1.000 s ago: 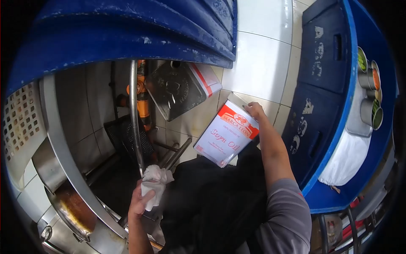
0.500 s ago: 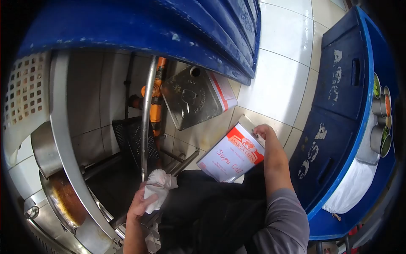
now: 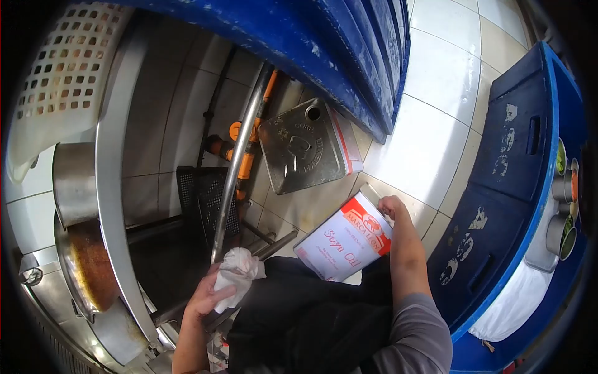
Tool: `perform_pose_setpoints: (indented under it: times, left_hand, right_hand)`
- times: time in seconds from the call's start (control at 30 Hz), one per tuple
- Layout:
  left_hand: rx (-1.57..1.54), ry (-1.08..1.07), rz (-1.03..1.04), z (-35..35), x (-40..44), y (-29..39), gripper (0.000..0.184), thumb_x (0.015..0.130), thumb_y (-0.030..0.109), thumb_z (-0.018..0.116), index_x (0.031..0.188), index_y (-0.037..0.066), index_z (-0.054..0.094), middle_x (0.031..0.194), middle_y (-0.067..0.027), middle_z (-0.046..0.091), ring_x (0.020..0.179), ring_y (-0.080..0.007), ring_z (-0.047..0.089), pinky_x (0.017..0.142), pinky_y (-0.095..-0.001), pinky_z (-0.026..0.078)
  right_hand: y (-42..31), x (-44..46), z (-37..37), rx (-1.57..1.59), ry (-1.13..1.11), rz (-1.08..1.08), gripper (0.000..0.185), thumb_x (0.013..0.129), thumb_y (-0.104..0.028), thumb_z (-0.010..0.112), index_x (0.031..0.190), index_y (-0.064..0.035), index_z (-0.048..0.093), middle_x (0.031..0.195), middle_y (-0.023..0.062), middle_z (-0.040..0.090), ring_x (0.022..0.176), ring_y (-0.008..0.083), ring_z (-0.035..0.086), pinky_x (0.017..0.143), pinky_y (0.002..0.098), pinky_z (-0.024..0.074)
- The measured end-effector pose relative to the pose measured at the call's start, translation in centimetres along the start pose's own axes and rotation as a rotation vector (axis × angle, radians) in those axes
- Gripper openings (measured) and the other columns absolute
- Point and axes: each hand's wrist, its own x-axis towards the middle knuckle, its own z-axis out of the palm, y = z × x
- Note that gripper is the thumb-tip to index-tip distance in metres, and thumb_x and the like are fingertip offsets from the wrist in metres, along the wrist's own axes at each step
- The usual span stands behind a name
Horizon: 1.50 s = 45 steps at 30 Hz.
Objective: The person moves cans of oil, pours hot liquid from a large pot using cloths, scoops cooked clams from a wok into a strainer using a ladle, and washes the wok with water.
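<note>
Oil tin [image 3: 344, 242] in curled right hand [image 3: 389, 206]

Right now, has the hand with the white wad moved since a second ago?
No, not noticeably: the left hand and its white wad stay beside the lower visible end of the steel pole, while the view turned.

- My oil tin [image 3: 342, 240]: "MARCA LEON", "Soya Oil".
- Second tin [image 3: 298, 163], on top: embossed letters I can't fully read.
- Blue bin [image 3: 492, 215]: worn white characters, illegible.
</note>
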Motion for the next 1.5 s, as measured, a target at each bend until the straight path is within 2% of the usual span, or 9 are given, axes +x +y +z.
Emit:
perform_pose_setpoints:
  times: [0.07,0.17,0.3,0.4,0.47,0.53,0.67,1.23,1.5]
  left_hand:
    - [-0.018,0.002,0.002,0.3,-0.4,0.4,0.044,0.083,0.014,0.076,0.124,0.004,0.068,0.142,-0.0094,0.048,0.13,-0.0238,0.049,0.11,-0.036,0.039]
    - [-0.002,-0.011,0.039,-0.2,-1.1,0.1,0.044,0.082,0.015,0.077,0.124,0.004,0.068,0.142,-0.009,0.048,0.132,-0.0235,0.047,0.111,-0.0357,0.037]
    - [-0.104,-0.024,0.071,-0.5,-3.9,1.6,0.045,0.084,0.019,0.078,0.125,0.004,0.068,0.141,-0.008,0.048,0.133,-0.0231,0.046,0.112,-0.0357,0.036]
    - [-0.076,-0.031,0.112,-1.2,-7.1,3.1,0.045,0.084,0.02,0.077,0.126,0.004,0.067,0.141,-0.0082,0.048,0.133,-0.0228,0.045,0.112,-0.0355,0.035]
    - [-0.134,-0.02,0.093,-1.6,-9.6,4.4,0.044,0.085,0.02,0.077,0.125,0.004,0.067,0.141,-0.0076,0.047,0.134,-0.0229,0.044,0.113,-0.0363,0.034]
    - [-0.139,-0.019,0.101,-2.3,-11.8,4.7,0.042,0.086,0.019,0.077,0.123,0.004,0.067,0.14,-0.0063,0.046,0.132,-0.0224,0.045,0.112,-0.0365,0.034]
    - [-0.17,-0.025,0.096,-3.6,-13.6,3.5,0.044,0.086,0.022,0.077,0.125,0.004,0.067,0.144,-0.009,0.045,0.137,-0.0239,0.038,0.115,-0.0377,0.031]
    - [-0.207,-0.05,0.256,-6.3,-19.3,-2.5,0.054,0.087,0.033,0.078,0.131,0.005,0.063,0.146,-0.014,0.039,0.14,-0.03,0.037,0.118,-0.0404,0.03]
    - [-0.368,0.118,0.227,-9.4,-26.1,0.6,0.058,0.087,0.03,0.078,0.134,0.001,0.059,0.144,-0.0103,0.041,0.137,-0.0261,0.04,0.116,-0.0357,0.032]
  right_hand:
    - [-0.9,-2.2,0.4,-0.056,0.065,-0.063,0.02,0.068,-0.003,0.062,0.052,-0.0086,0.051,0.049,0.0025,0.044,0.04,0.0141,0.038,0.037,0.0317,0.0222]
    - [2.3,0.7,1.9,-0.241,-0.032,-0.56,0.019,0.069,-0.005,0.063,0.054,-0.0085,0.053,0.05,0.0021,0.045,0.042,0.0134,0.039,0.039,0.0325,0.025]
    - [0.7,-7.0,1.8,-1.33,0.027,-1.472,0.019,0.052,-0.015,0.074,0.057,-0.018,0.055,0.064,0.0045,0.063,0.068,0.0266,0.063,0.063,0.0376,0.0527]
    - [-0.5,-17.1,6.3,-0.35,-0.338,-0.455,0.015,0.065,-0.023,0.071,0.063,-0.0119,0.061,0.065,0.0052,0.061,0.059,0.0237,0.064,0.055,0.0363,0.0508]
    - [1.8,-17.1,9.4,-0.622,-0.511,-1.26,0.019,0.082,-0.023,0.063,0.072,-0.0061,0.064,0.066,0.0031,0.059,0.058,0.0174,0.057,0.057,0.0347,0.0465]
    - [0.6,-25.5,14.2,-0.319,-0.302,-0.357,0.028,0.079,-0.029,0.067,0.075,-0.0019,0.067,0.07,0.009,0.063,0.065,0.0216,0.064,0.06,0.036,0.05]
    - [2.2,-27.0,19.4,-0.813,-0.094,-0.502,0.048,0.075,-0.039,0.07,0.098,0.0024,0.075,0.106,0.0255,0.071,0.107,0.0387,0.068,0.095,0.0457,0.0524]
    - [0.4,-24.4,21.2,-1.229,0.08,-0.667,0.048,0.08,-0.03,0.067,0.116,0.0025,0.065,0.114,0.0276,0.068,0.108,0.0426,0.066,0.095,0.0474,0.053]
    - [-3.5,-38.6,12.9,-1.069,0.212,-0.604,0.053,0.079,-0.024,0.071,0.122,0.0058,0.062,0.115,0.0286,0.068,0.112,0.0409,0.065,0.098,0.0443,0.0517]
